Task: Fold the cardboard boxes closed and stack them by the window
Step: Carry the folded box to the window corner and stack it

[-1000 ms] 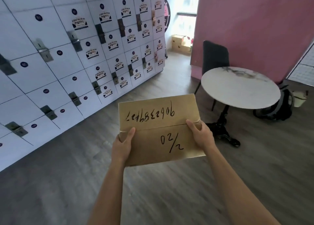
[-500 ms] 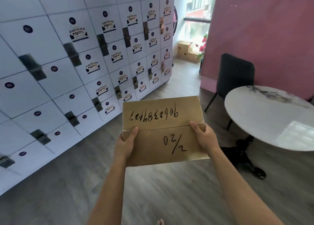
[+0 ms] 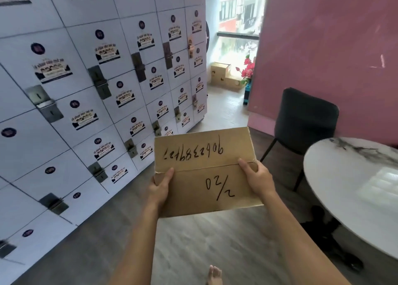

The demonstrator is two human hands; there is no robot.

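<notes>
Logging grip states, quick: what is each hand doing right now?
Left hand: grips the box at its left edge, thumb on top.
Right hand: grips the box at its right edge, thumb on top.

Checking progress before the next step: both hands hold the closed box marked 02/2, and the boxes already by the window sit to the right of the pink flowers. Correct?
Not quite. In the head view, the stacked boxes by the window sit to the left of the pink flowers, not the right. The rest holds: the left hand and right hand hold the closed box marked 02/2.
</notes>
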